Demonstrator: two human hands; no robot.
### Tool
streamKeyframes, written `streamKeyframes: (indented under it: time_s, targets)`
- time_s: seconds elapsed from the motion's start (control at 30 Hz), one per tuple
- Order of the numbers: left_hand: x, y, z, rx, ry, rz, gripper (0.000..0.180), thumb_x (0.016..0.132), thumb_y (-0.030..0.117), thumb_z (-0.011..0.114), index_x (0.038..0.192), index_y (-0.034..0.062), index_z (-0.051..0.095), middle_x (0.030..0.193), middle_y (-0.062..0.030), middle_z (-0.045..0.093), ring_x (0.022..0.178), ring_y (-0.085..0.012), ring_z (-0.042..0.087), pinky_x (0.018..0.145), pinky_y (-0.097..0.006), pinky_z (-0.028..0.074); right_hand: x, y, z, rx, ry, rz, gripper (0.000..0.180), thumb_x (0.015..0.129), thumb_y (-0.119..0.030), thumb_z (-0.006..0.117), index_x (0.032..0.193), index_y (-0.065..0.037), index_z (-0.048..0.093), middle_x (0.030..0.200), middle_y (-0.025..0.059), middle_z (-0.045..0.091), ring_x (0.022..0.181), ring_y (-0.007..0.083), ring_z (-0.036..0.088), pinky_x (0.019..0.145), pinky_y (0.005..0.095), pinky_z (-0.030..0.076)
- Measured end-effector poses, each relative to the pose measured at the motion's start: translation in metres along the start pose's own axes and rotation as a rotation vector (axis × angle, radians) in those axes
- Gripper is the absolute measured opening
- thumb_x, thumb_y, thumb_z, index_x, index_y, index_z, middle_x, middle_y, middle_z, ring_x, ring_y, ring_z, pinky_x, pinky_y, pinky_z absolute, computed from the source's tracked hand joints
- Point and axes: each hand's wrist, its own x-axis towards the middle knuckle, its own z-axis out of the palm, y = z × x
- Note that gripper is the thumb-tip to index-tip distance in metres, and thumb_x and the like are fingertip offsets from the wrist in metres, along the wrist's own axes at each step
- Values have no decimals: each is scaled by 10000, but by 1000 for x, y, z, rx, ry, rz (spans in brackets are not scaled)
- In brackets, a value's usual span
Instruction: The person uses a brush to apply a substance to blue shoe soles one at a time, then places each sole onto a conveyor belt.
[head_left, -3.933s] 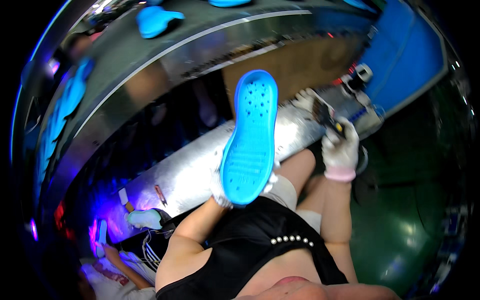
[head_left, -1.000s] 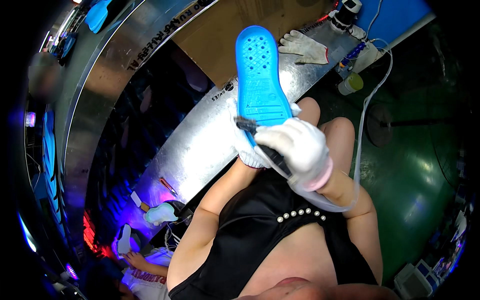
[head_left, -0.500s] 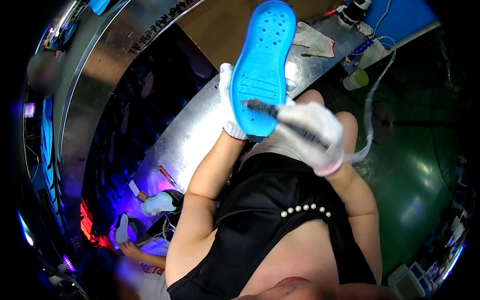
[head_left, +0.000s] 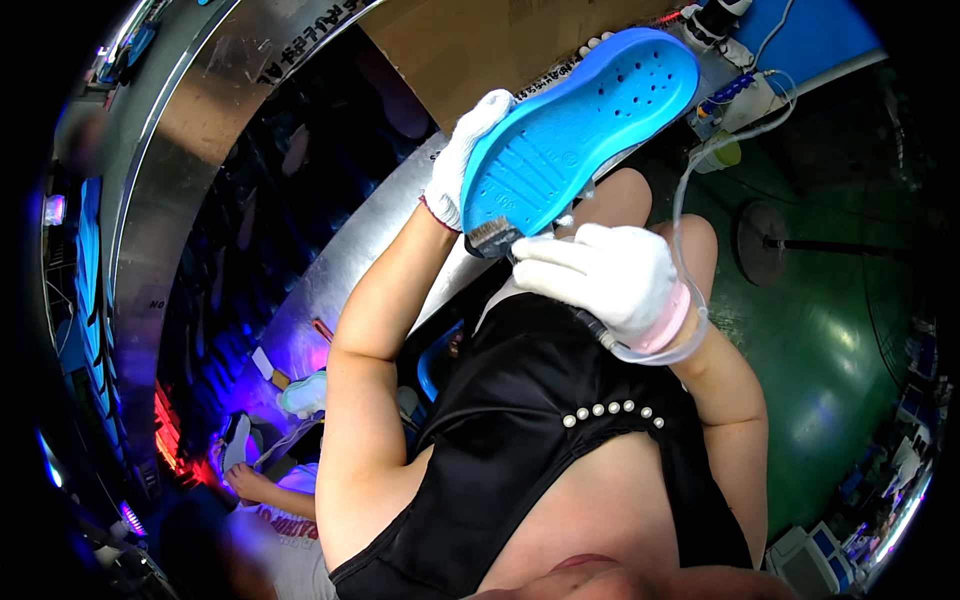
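Note:
A bright blue shoe sole (head_left: 570,150) with a raised rim, holes at its far end and ridges nearer me is tilted to the right. My left hand (head_left: 465,160), in a white knit glove, is closed on its left edge near the heel; some fingers are hidden beneath the sole. My right hand (head_left: 605,275), gloved too, is closed round a brush whose bristles (head_left: 492,234) lie at the heel end of the sole. A pale flexible tube (head_left: 684,200) runs from the brush's rear end past my right wrist.
A metal table (head_left: 330,262) lies to the left, beside a dark rack. Brown cardboard (head_left: 440,50) lies at the far side. A yellow-green cup (head_left: 722,155) stands at the far right. Lower left, a co-worker's hand (head_left: 245,482) holds a shoe part.
The sole has swung clockwise, its far end moving right and down. The brush has gone from the sole's middle to the heel end. A glove lying on the table is now mostly covered.

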Motion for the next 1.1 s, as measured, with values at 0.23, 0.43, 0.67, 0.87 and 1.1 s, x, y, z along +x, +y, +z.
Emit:
streamKeyframes:
  time_s: [0.23, 0.43, 0.67, 0.87, 1.1]
  targets:
    - [1, 2, 9, 337, 249, 30, 806, 910, 625, 425, 1437, 19, 358, 1329, -273, 499, 1095, -405, 596, 869, -498, 535, 1, 9, -3, -124, 18, -51, 209, 729, -137, 636, 937, -129, 661, 1012, 0, 658, 721, 177, 629, 565, 278, 503]
    - [-12, 10, -25, 635, 298, 136, 478, 922, 426, 559, 1205, 41, 567, 1122, -187, 622, 946, -274, 670, 806, -388, 572, 3, 22, -17, 227, -7, 24, 297, 734, -208, 655, 996, -73, 687, 997, 98, 702, 697, 237, 642, 621, 293, 507]
    - [-7, 22, 6, 598, 383, 11, 291, 890, 345, 635, 1046, 100, 643, 942, -72, 636, 843, -178, 640, 751, -318, 541, -3, 6, -3, 334, 56, 148, 273, 699, -79, 722, 970, -92, 693, 956, 65, 701, 731, 224, 652, 648, 302, 527]
    - [-11, 24, -11, 1138, 121, 297, 358, 915, 268, 570, 1188, 42, 621, 1166, -114, 615, 1112, -212, 584, 983, -337, 461, -6, -7, -4, -44, -92, -11, 240, 700, -125, 678, 938, -98, 683, 965, 53, 693, 715, 220, 643, 610, 315, 517]
    - [-18, 39, -12, 1278, 30, 214, 384, 921, 191, 564, 1295, 105, 574, 1319, -131, 547, 1239, -267, 516, 1045, -362, 419, -9, -5, -10, -189, -93, -61, 274, 666, -121, 653, 932, -85, 705, 992, 67, 708, 660, 204, 631, 559, 286, 492]
